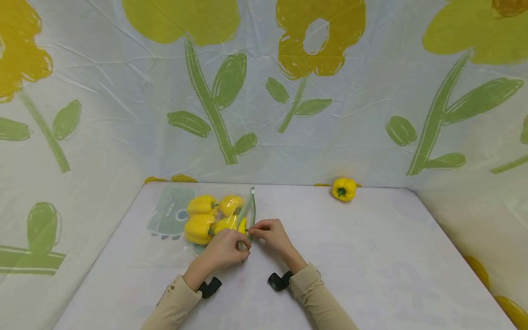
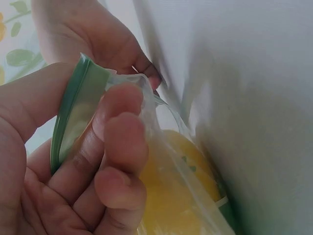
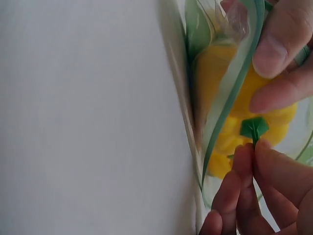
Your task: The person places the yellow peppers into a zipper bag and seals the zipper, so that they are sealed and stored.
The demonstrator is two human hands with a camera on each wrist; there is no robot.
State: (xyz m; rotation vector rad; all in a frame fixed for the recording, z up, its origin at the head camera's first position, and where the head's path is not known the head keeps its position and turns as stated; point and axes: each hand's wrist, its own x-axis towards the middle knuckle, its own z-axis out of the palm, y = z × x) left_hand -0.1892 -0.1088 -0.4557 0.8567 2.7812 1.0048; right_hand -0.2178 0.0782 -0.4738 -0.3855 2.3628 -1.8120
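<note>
A clear zip bag with a green print lies on the table, its mouth facing right. Inside are several yellow bell peppers. With thumb and fingers my left hand holds the near side of the mouth by its green zip strip. At the opening, my right hand pinches the green stem of a yellow bell pepper between thumb and fingertips. That pepper sits within the bag's mouth, its stem end toward my right hand.
Another yellow bell pepper stands at the table's back edge, right of centre. Black wrist devices are strapped at both sleeve cuffs. A white cloth with printed flowers hangs behind and beside the white table.
</note>
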